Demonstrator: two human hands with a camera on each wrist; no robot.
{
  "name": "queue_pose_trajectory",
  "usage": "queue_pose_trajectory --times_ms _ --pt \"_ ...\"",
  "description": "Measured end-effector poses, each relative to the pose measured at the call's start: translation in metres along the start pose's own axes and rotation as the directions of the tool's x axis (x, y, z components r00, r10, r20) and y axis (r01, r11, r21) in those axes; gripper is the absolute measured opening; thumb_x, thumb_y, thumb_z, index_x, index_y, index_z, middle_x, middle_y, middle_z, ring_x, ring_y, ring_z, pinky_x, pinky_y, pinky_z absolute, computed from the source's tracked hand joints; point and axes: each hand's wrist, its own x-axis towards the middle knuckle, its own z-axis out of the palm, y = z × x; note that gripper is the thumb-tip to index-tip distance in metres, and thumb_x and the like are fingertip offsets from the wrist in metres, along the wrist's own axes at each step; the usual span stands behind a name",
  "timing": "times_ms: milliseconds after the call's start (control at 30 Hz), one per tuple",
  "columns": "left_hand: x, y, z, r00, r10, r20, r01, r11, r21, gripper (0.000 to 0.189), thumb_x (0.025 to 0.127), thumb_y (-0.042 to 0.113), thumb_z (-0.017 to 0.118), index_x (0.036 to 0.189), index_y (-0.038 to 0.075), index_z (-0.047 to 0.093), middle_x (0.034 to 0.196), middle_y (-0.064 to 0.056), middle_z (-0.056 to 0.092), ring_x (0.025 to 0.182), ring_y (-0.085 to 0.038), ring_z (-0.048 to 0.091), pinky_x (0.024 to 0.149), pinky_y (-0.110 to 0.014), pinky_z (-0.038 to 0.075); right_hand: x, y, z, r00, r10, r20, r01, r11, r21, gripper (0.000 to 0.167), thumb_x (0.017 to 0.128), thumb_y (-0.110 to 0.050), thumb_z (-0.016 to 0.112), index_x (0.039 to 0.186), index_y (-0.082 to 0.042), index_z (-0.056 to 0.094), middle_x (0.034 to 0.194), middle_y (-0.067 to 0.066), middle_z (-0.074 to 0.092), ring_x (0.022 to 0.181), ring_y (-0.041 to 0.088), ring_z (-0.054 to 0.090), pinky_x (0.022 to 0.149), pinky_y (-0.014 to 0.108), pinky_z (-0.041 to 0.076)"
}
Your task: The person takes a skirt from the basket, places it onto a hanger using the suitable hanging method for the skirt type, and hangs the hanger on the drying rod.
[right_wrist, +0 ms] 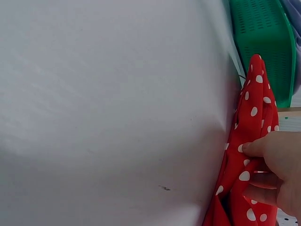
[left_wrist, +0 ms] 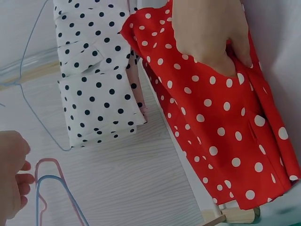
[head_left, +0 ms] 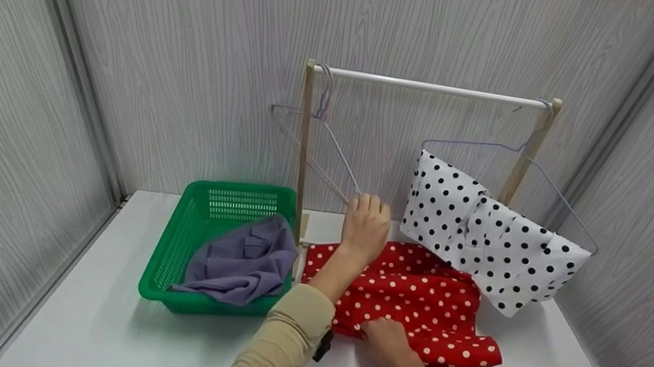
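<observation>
My left hand (head_left: 366,225) is raised by the ends of the wire hangers (head_left: 342,154) on the rack's left side. Its fingers bend loosely beside a pink hanger end (left_wrist: 47,161) and a blue one (left_wrist: 49,177) in the left wrist view. Nothing shows in its grasp. Lower down, my right hand (head_left: 388,341) pinches the near edge of a red garment with white dots (head_left: 422,294), crumpled on the table. Its thumb lies on top of the fabric and its fingers curl against it in the right wrist view.
A wooden rack with a white bar (head_left: 431,87) stands at the back. On its right side a white black-dotted garment (head_left: 505,242) hangs from a purple-blue hanger (head_left: 475,144). A green basket (head_left: 162,262) at left holds a purple garment (head_left: 245,263). The white table (head_left: 95,317) spreads underneath.
</observation>
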Motion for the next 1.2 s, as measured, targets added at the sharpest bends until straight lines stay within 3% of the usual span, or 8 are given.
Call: queue_pose_trajectory --times_ms 267,433,533,767,833,967,1200 --pt "0.001 -0.005 0.004 0.985 -0.070 0.158 0.057 0.994 0.089 0.016 0.088 0.015 0.053 0.091 0.008 0.067 0.081 -0.005 0.057 0.074 -0.018 0.049 0.065 -0.030 0.037 -0.001 0.001 -0.002 0.999 -0.012 0.048 0.011 0.999 0.040 0.017 0.081 -0.010 0.066 0.065 -0.011 0.059 0.052 -0.002 0.046 0.046 0.010 0.037 0.046 0.026 0.037" --pt "0.002 -0.006 0.004 0.984 -0.077 0.161 0.062 0.993 0.096 0.019 0.088 0.018 0.053 0.093 0.008 0.069 0.082 -0.007 0.060 0.074 -0.019 0.052 0.066 -0.031 0.039 -0.001 0.002 -0.003 0.998 -0.028 0.048 0.025 0.998 0.052 0.017 0.081 -0.011 0.065 0.065 -0.011 0.058 0.052 -0.004 0.045 0.047 0.009 0.036 0.046 0.025 0.036" --pt "0.004 -0.004 0.002 0.980 -0.088 0.180 0.067 0.991 0.117 0.018 0.089 0.017 0.050 0.085 0.010 0.067 0.078 -0.006 0.059 0.073 -0.018 0.051 0.065 -0.030 0.038 -0.001 0.003 -0.004 0.999 -0.028 0.035 0.026 0.999 0.048 0.018 0.082 -0.012 0.065 0.065 -0.011 0.059 0.052 -0.003 0.046 0.047 0.010 0.038 0.046 0.026 0.038" --pt "0.008 0.003 -0.009 0.940 -0.171 0.296 0.121 0.976 0.179 0.020 0.090 0.015 0.050 0.073 0.014 0.060 0.073 -0.003 0.059 0.069 -0.016 0.052 0.063 -0.030 0.037 -0.002 0.006 -0.004 0.999 -0.038 0.000 0.038 0.999 0.021 0.018 0.082 -0.013 0.067 0.065 -0.011 0.060 0.053 0.000 0.050 0.047 0.012 0.043 0.046 0.028 0.040" --pt "0.010 0.003 -0.012 0.938 -0.183 0.293 0.137 0.976 0.168 0.017 0.089 0.015 0.051 0.076 0.013 0.062 0.075 -0.005 0.062 0.070 -0.017 0.054 0.062 -0.031 0.038 -0.002 0.006 -0.004 0.999 -0.043 -0.002 0.043 0.999 0.009 0.018 0.080 -0.012 0.068 0.064 -0.011 0.060 0.053 0.000 0.050 0.047 0.012 0.043 0.046 0.029 0.040" --pt "0.014 0.001 -0.017 0.954 -0.230 0.194 0.211 0.971 0.116 0.010 0.086 0.014 0.056 0.084 0.009 0.065 0.078 -0.010 0.065 0.070 -0.021 0.059 0.062 -0.032 0.043 -0.002 0.007 -0.003 0.999 -0.044 0.005 0.044 0.999 -0.005 0.018 0.079 -0.012 0.068 0.064 -0.011 0.060 0.053 0.001 0.050 0.047 0.013 0.043 0.045 0.029 0.040" --pt "0.021 -0.001 -0.024 0.941 -0.324 0.100 0.329 0.943 -0.040 0.015 0.083 0.008 0.061 0.096 0.000 0.059 0.077 -0.012 0.061 0.066 -0.022 0.062 0.055 -0.030 0.049 -0.002 0.006 -0.001 0.999 -0.041 0.007 0.041 0.999 0.008 0.017 0.081 -0.013 0.067 0.065 -0.011 0.060 0.056 0.001 0.052 0.048 0.013 0.045 0.046 0.031 0.042"
